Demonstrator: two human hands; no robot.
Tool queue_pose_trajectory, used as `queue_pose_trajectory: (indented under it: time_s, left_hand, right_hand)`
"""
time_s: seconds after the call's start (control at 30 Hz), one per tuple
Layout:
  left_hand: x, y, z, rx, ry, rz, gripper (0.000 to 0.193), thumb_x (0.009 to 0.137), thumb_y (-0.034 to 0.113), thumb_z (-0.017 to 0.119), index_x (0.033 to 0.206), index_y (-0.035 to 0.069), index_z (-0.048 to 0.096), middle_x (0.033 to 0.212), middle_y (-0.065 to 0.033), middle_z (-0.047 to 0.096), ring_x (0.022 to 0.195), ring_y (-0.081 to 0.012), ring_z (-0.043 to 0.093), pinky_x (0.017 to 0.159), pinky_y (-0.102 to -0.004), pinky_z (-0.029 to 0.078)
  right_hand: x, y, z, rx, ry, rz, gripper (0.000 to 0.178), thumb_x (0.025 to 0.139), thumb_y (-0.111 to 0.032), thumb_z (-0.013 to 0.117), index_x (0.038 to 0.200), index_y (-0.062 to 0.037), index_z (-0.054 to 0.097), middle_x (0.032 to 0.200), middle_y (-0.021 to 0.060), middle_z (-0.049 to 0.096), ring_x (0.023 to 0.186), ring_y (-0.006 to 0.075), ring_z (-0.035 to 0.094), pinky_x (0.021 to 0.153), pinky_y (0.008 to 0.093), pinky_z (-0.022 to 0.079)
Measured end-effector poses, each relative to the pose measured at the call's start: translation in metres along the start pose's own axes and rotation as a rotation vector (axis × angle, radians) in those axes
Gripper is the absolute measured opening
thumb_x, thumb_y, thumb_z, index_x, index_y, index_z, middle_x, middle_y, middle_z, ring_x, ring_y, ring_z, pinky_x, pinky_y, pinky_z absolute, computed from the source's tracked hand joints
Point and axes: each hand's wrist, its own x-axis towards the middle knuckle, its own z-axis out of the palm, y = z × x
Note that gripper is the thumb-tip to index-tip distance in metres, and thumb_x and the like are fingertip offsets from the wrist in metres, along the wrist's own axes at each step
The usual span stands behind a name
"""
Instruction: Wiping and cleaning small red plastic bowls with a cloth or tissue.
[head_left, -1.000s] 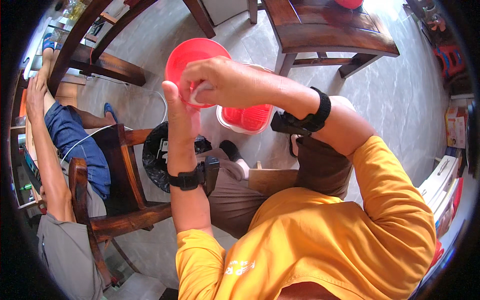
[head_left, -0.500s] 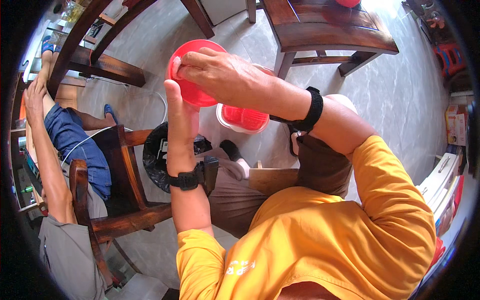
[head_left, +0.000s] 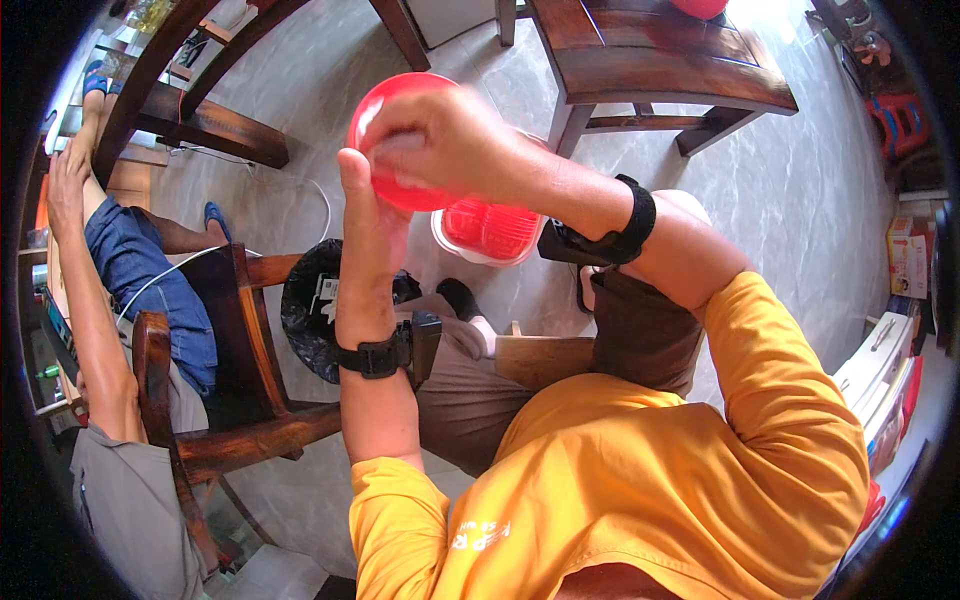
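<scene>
My left hand [head_left: 372,225] grips a round red dish [head_left: 410,80] from below, its thumb raised at the near left rim. Over the dish's inner face is my right hand [head_left: 435,135], blurred by motion, fingers pinched together on a small white wad [head_left: 369,112]. Whether the wad is tissue or cloth I cannot tell. Just beyond my knees, partly under my right forearm, sits a white-rimmed container [head_left: 470,255] with red ribbed pieces [head_left: 490,225] in it. Black straps circle both my wrists.
A black-lined bin [head_left: 310,340] stands left of my legs, beside a dark wooden chair [head_left: 250,440]. Another person [head_left: 150,300] in denim shorts sits there. A wooden bench [head_left: 660,75] bearing a red round thing [head_left: 700,5] is ahead; boxes [head_left: 907,260] line the right.
My right hand has shifted slightly right across the dish and is now blurred. The dish has moved a little right and up in my left hand.
</scene>
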Motion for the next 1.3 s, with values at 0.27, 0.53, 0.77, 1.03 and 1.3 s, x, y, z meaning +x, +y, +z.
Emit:
queue_pose_trajectory:
  time_s: [0.27,0.53,0.77,1.03,1.3]
  left_hand:
    - [0.002,-0.007,-0.008,-0.05,0.09,-0.027,0.077,0.094,0.068,0.025,0.139,0.008,0.041,0.138,-0.0076,0.048,0.127,-0.0207,0.047,0.107,-0.0398,0.036]
    - [0.0,0.001,0.007,-0.017,0.143,-0.064,0.072,0.095,0.062,0.037,0.142,0.007,0.039,0.14,-0.0079,0.048,0.129,-0.0213,0.046,0.108,-0.0404,0.037]
    - [0.003,-0.005,-0.012,0.072,0.112,0.043,0.073,0.093,0.058,0.049,0.144,0.008,0.033,0.14,-0.0099,0.044,0.128,-0.021,0.046,0.104,-0.0369,0.042]
    - [0.005,-0.007,-0.003,-0.027,0.052,0.036,0.072,0.094,0.055,0.05,0.145,0.008,0.032,0.142,-0.0096,0.039,0.131,-0.0211,0.042,0.107,-0.0347,0.038]
    - [0.001,-0.002,-0.005,0.204,0.105,0.134,0.072,0.093,0.055,0.051,0.144,0.008,0.032,0.142,-0.0104,0.039,0.129,-0.0207,0.044,0.107,-0.0352,0.038]
  right_hand:
    - [-0.008,0.006,-0.017,-0.809,-0.296,-0.201,0.023,0.074,-0.006,0.066,0.097,-0.0082,0.07,0.081,0.0096,0.065,0.075,0.0273,0.065,0.069,0.0359,0.054]
    - [0.009,0.022,-0.032,-0.708,0.131,-0.56,0.023,0.071,-0.007,0.066,0.094,-0.0084,0.069,0.089,0.0042,0.059,0.09,0.0227,0.059,0.074,0.0314,0.053]
    - [-0.008,0.021,-0.016,-0.943,-0.262,-0.143,0.018,0.068,-0.002,0.067,0.085,-0.0057,0.069,0.095,0.0073,0.064,0.092,0.0259,0.061,0.078,0.0357,0.053]
    - [0.002,0.022,-0.012,-0.605,0.034,-0.549,0.018,0.067,-0.003,0.069,0.085,-0.0032,0.066,0.098,0.0091,0.064,0.095,0.0272,0.063,0.082,0.0358,0.053]
    - [-0.01,0.01,-0.006,-0.882,-0.332,-0.004,0.02,0.07,-0.006,0.07,0.09,-0.0035,0.068,0.085,0.0135,0.067,0.081,0.0299,0.067,0.076,0.0381,0.055]
